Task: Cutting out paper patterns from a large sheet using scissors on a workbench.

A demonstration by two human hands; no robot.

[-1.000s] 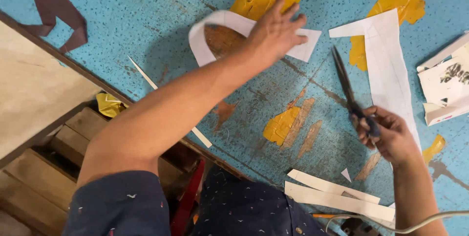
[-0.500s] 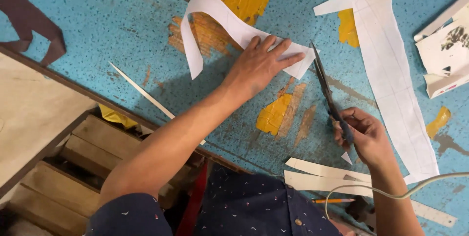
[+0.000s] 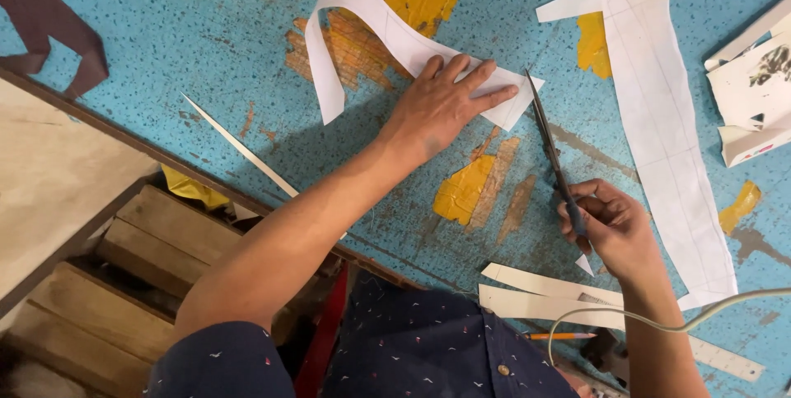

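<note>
We see the left hand (image 3: 441,110) pressing its spread fingers (image 3: 486,101) flat on the curved white paper strip (image 3: 371,19), while the right hand (image 3: 610,225) grips dark scissors (image 3: 550,151) just right of it on the blue speckled surface (image 3: 189,27).

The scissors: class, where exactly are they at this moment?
In the head view, the scissors lie right of centre, held in the right hand, blades pointing up beside the right end of the curved white paper strip.

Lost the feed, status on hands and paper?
Left hand flat on curved paper strip. Right hand grips scissors, blades at strip's end. Nothing between.
</note>
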